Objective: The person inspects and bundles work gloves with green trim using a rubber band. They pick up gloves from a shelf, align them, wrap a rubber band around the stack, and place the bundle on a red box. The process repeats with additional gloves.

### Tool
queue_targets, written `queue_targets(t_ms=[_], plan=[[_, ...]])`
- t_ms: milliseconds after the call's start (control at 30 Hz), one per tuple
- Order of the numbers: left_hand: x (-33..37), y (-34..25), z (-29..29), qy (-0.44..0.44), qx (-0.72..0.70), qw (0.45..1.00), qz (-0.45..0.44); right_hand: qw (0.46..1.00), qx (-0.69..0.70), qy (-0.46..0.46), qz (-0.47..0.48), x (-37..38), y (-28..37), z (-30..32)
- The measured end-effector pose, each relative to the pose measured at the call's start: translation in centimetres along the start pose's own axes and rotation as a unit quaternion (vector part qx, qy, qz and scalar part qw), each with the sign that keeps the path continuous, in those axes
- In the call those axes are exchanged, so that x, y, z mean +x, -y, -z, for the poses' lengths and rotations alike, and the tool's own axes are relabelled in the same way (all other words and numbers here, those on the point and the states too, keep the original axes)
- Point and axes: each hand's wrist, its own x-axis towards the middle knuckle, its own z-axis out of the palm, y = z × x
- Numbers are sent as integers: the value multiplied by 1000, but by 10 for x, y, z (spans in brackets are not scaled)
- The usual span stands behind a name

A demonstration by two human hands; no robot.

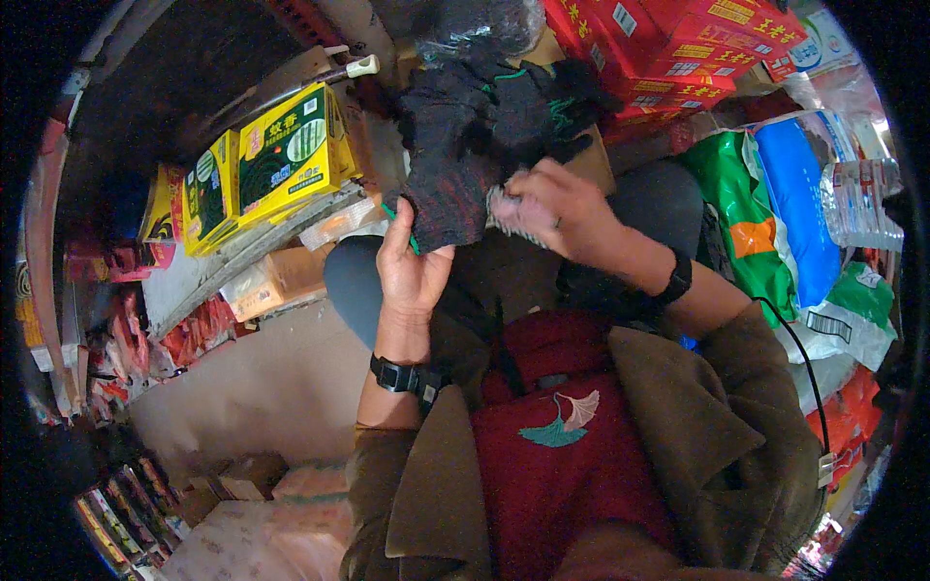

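My left hand (412,261) grips a dark grey knitted work glove (448,198) by its green-edged cuff, thumb on the near side. To its right, my right hand (572,215) is closed and smeared by motion. From its fingers juts a pale pinkish-grey thing (521,213) with a ragged edge, too blurred to name, close against the glove. Just beyond lies a pile of similar dark gloves (523,111) with green trim. Both wrists carry black bands.
Yellow and green boxes (291,155) stand on a shelf (213,276) at the left. Red cartons (668,53) are stacked at the far right. Green and blue plastic packs (746,213) lie beside my right knee. A black cable (819,387) hangs near my right elbow.
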Motion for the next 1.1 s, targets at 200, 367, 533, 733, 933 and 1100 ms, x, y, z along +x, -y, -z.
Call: queue_targets(t_ms=[200, 367, 533, 733, 933, 1100], plan=[[-7, 20, -12, -18, 138, 990, 7, 989, -4, -81, 125, 31, 20, 10], [-12, 17, -15, 56, 112, 992, -2, 991, -18, -77, 110, 33, 33, -11], [-13, 17, -4, 43, 61, 996, 40, 996, -36, -58, 59, 26, 21, -16], [-13, 14, 2, 76, -57, 993, 75, 996, -80, -48, -1, 20, -10, -13], [-11, 4, 0, 29, -159, 985, 66, 989, 2, -130, -76, 22, -22, 6], [-6, 9, -9, 14, -138, 988, 66, 984, 69, -156, 49, 29, 7, 11]])
